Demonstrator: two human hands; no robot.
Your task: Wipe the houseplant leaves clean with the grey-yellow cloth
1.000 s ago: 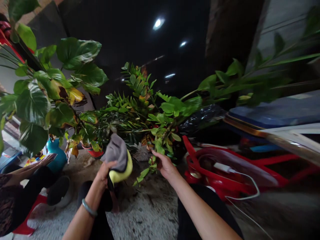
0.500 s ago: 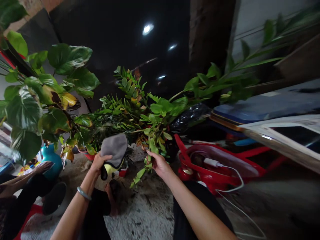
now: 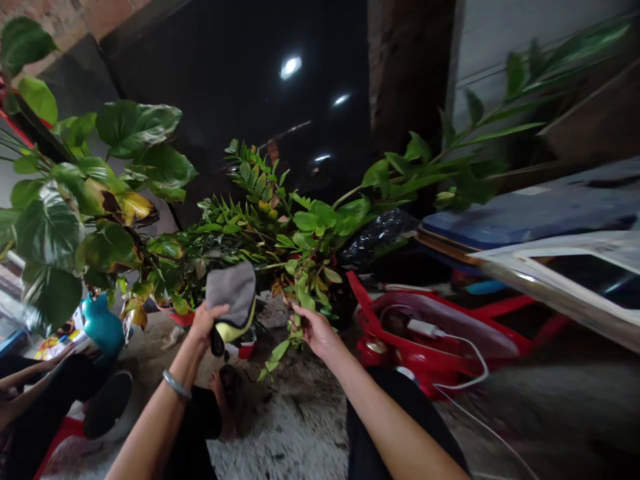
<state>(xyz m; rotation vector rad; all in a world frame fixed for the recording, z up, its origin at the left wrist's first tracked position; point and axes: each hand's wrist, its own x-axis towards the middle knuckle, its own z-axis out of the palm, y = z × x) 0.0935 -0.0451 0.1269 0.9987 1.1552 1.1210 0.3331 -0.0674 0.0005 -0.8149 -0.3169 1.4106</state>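
My left hand (image 3: 207, 325) is closed on a folded cloth (image 3: 231, 291), grey on one face and yellow on the other, with a dark edge. Its thumb lies across the grey side. My right hand (image 3: 314, 329) pinches a leafy plant stem (image 3: 303, 291) that hangs down from the potted plant (image 3: 320, 220). Below the fingers, the stem's leafy tip (image 3: 274, 360) droops toward the floor. A gap separates the cloth from the stem. The right fingertips are partly hidden among leaves.
A large-leaved plant (image 3: 50, 207) with yellowing leaves stands at left, above a teal container (image 3: 103, 327). On the right are a red bag (image 3: 430, 373) with a white cable (image 3: 483, 357) and a blue-topped surface (image 3: 525, 213). Another person's arm (image 3: 30, 380) shows at far left.
The cloth has shifted slightly right and turned a little, showing more of its yellow side. My right hand still holds the stem in nearly the same place. The view has moved slightly.
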